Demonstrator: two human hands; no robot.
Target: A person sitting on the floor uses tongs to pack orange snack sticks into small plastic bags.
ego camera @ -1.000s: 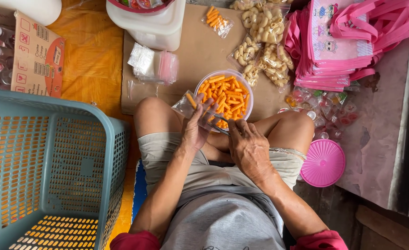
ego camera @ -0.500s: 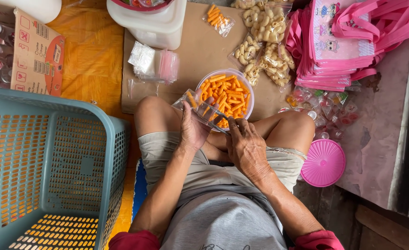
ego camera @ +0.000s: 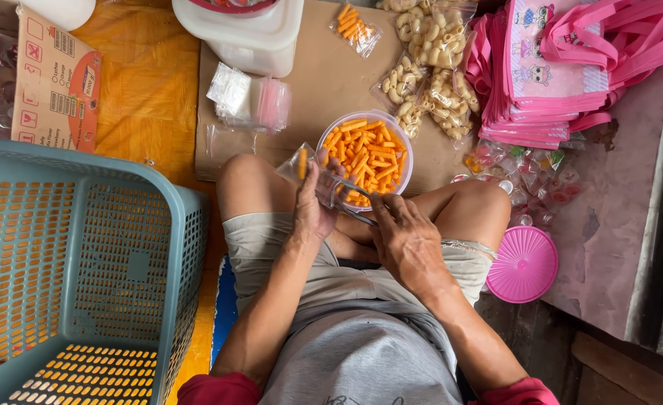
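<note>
Just before the full bowl of orange snack sticks [ego camera: 366, 159]: left hand [ego camera: 312, 212] pinching open a clear bag [ego camera: 318, 176] holding few sticks, right hand [ego camera: 405, 241] gripping its far edge; filled packets [ego camera: 430, 71] lie beyond the bowl, empty bags [ego camera: 250, 103] to its left.

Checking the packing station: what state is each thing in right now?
left hand: holding the clear bag.
right hand: gripping the bag's lower edge.
clear bag: open, one orange stick inside.
bowl: uncovered, full of orange sticks.
pink lid: off, on the floor.
basket: empty.
</note>
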